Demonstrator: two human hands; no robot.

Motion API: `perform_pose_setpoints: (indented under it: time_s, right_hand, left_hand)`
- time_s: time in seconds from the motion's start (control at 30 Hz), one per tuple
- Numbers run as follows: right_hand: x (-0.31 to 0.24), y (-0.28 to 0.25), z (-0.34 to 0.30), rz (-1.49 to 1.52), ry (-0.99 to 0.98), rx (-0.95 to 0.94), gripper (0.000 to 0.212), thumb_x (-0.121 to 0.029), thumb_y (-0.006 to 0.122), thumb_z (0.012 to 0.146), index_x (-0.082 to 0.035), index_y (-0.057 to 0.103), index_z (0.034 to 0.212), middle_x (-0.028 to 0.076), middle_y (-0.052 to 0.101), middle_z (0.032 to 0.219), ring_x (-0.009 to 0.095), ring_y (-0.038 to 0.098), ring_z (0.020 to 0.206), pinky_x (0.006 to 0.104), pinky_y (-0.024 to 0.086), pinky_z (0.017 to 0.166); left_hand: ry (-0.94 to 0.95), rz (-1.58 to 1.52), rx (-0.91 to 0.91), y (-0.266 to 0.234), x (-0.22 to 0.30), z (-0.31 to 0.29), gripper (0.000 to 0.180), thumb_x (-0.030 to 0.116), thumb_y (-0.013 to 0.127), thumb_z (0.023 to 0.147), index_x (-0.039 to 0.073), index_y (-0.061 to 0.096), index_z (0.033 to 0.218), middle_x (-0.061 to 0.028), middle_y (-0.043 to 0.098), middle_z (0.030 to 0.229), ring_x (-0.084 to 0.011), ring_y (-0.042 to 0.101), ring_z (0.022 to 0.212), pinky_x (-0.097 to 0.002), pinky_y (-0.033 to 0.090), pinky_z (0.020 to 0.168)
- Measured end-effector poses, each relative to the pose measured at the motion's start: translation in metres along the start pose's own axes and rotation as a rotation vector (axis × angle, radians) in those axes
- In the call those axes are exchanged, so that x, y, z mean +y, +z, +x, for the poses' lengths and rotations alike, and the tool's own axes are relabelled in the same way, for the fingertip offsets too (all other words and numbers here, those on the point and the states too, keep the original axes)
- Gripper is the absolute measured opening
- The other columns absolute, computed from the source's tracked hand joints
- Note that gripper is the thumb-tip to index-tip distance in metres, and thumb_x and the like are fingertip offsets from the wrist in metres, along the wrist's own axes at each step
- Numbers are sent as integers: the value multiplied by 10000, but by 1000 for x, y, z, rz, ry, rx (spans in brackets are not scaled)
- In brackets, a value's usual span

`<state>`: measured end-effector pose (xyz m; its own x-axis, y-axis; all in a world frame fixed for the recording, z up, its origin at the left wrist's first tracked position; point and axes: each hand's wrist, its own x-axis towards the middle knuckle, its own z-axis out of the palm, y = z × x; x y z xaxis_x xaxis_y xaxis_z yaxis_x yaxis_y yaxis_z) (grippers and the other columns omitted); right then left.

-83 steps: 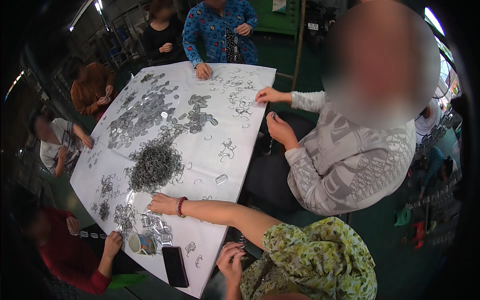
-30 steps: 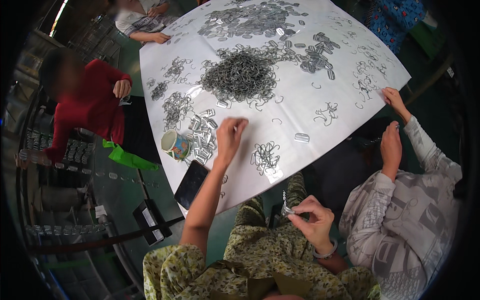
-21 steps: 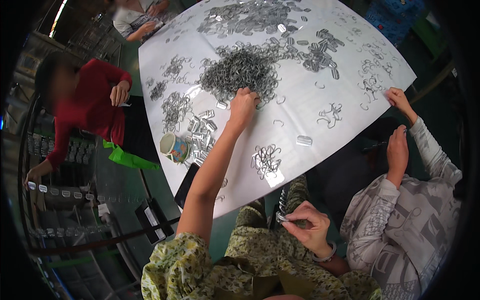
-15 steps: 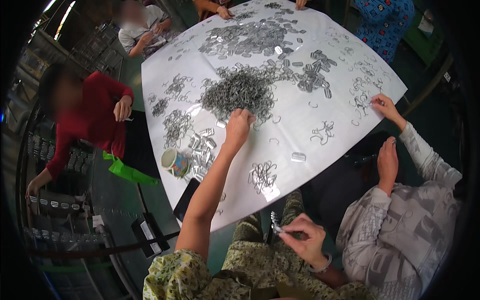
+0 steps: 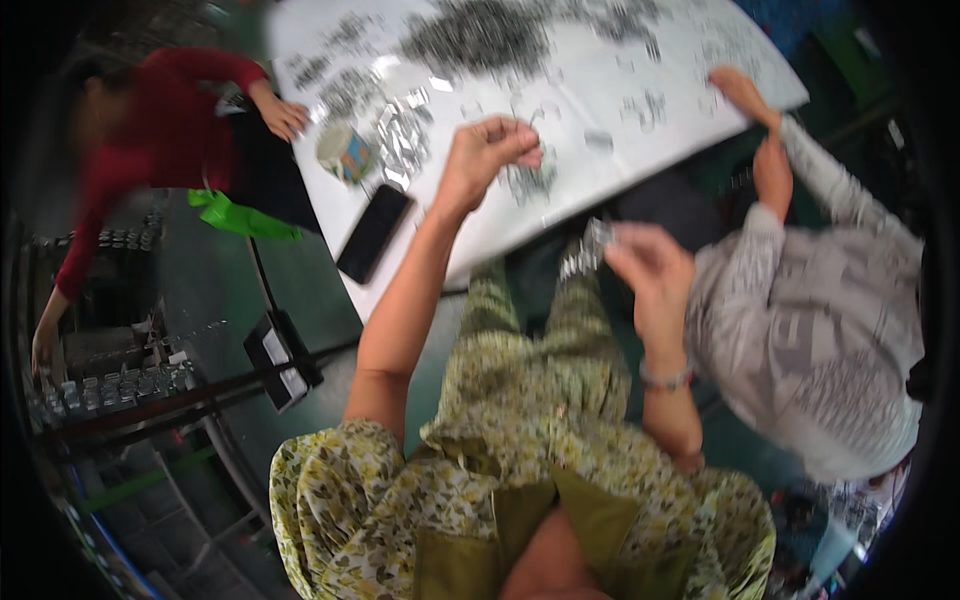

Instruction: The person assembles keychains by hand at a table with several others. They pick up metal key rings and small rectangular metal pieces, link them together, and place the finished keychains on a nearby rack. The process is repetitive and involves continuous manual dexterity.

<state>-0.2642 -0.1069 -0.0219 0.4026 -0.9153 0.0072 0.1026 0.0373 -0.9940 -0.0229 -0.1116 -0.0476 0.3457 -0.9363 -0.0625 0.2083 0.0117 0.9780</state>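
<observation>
My left hand (image 5: pixel 490 160) is raised over the near part of the white table (image 5: pixel 470 235), thumb and fingertips pinched together. Whatever is between those fingertips is too small and blurred to make out; a thin curved wire shows close by. Lower and to the right, my right hand (image 5: pixel 655 280) pinches a short row of shiny metal pieces (image 5: pixel 588 252) above my lap, beyond the table's near edge. Below my left hand lies a small heap of wire hooks (image 5: pixel 530 180). A large pile of grey metal hooks (image 5: pixel 475 38) stands farther back.
A black phone (image 5: pixel 375 235) and a patterned cup (image 5: pixel 343 153) rest at the table's left side, beside loose shiny metal plates (image 5: pixel 402 135). One person in a red top (image 5: pixel 180 130) touches the left edge. Another in a grey patterned top (image 5: pixel 800 330) sits close at right.
My left hand has come back from the large pile toward me. My right hand has risen with the metal pieces. The view has tipped down, and the phone now shows fully.
</observation>
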Motion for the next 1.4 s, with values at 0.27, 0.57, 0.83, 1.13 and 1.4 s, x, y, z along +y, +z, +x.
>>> perform_pose_setpoints:
  time_s: [0.27,0.57,0.83,1.13,1.4]
  right_hand:
    - [3,3,8,257,-25,-73,181,31,677,795,56,647,971,89,674,900,97,628,807,208,511,752]
    - [-6,16,13,-8,-109,-65,184,31,665,805,52,649,988,54,659,890,84,602,799,201,487,721]
    - [11,-2,61,87,-177,-31,176,-9,602,868,72,630,1022,108,661,860,144,612,783,250,490,712]
    - [92,150,195,-370,34,-604,288,-157,528,919,-12,612,1153,94,663,853,163,599,721,251,478,685]
    - [136,236,230,-862,-444,-599,260,-54,676,773,33,588,1002,158,584,746,305,584,688,354,477,679]
  left_hand:
    - [515,461,-60,59,22,-85,126,84,739,740,38,674,837,-63,634,961,-167,595,919,-296,474,802]
    - [643,401,15,60,10,-77,115,59,696,782,23,636,873,-82,642,957,-171,604,923,-293,482,814]
    - [738,340,-15,43,1,-97,142,-1,716,691,33,639,806,-68,661,897,-232,619,886,-339,511,763]
    - [729,337,-51,24,-23,-112,187,12,720,700,30,605,846,-72,601,966,-235,590,856,-342,461,729]
    - [600,224,-88,10,-37,-118,219,1,716,708,38,600,891,-61,610,937,-227,599,863,-345,466,742]
